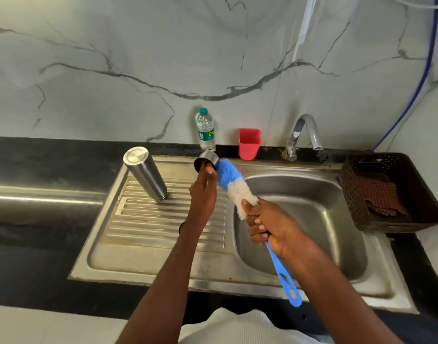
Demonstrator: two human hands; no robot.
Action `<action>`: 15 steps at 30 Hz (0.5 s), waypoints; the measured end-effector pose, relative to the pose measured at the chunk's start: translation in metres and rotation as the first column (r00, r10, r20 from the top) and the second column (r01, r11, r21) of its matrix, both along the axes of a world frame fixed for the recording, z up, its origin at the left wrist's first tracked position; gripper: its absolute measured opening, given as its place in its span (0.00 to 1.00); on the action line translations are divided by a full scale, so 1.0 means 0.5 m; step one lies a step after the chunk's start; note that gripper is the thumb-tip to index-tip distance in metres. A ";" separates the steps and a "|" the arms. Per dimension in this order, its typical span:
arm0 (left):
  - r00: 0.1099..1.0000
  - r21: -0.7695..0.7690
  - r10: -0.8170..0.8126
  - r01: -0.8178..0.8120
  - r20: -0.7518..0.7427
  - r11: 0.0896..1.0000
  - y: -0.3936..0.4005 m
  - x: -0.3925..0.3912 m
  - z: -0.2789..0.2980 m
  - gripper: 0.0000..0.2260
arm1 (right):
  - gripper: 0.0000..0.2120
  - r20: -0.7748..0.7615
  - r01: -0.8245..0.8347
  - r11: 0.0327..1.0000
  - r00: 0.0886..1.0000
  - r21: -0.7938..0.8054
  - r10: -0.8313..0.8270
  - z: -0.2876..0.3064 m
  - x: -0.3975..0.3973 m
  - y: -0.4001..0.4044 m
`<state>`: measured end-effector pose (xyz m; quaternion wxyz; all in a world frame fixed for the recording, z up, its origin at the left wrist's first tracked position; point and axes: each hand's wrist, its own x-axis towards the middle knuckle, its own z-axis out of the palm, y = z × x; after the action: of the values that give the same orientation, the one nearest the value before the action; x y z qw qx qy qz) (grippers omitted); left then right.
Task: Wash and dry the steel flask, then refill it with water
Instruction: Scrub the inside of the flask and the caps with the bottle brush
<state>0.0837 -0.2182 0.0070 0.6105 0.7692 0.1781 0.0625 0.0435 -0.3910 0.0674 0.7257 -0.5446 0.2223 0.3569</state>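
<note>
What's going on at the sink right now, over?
Left hand holds cap; right hand grips brush, bristles at the cap. Flask stands inverted on the drainboard. Nothing in the way.

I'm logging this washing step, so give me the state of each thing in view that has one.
Steel flask: standing inverted on the drainboard, cap off.
Flask cap: held in the left hand.
Bottle brush: gripped by the right hand, bristles against the cap.
Tap: no water running.
Plastic bottle: upright, capped.
Red cup: upright.
Basket: holds a cloth.
</note>
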 end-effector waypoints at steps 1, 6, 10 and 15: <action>0.999 -0.168 0.012 -0.018 -0.040 0.986 -0.002 0.000 0.009 0.41 | 0.05 0.174 0.037 0.982 0.985 -0.184 -0.004 -0.007 -0.013 0.002; 0.993 -0.760 -0.111 0.037 -0.047 0.649 0.013 0.000 0.015 0.51 | 0.25 0.459 0.175 0.480 0.679 -0.860 0.573 -0.001 -0.046 0.002; 0.981 -0.756 -0.185 0.074 -0.063 0.651 -0.018 -0.008 0.034 0.52 | 0.30 0.300 0.121 0.298 0.665 -0.947 0.684 0.014 -0.033 0.026; 0.991 -0.813 -0.122 0.020 -0.062 0.582 0.025 -0.004 0.044 0.52 | 0.25 0.360 0.157 0.359 0.700 -0.920 0.616 0.012 -0.053 -0.005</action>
<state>0.0817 -0.2059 0.0292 0.8848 0.4153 0.1897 -0.0931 0.0169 -0.3934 0.0734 0.2673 -0.9614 0.0180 0.0633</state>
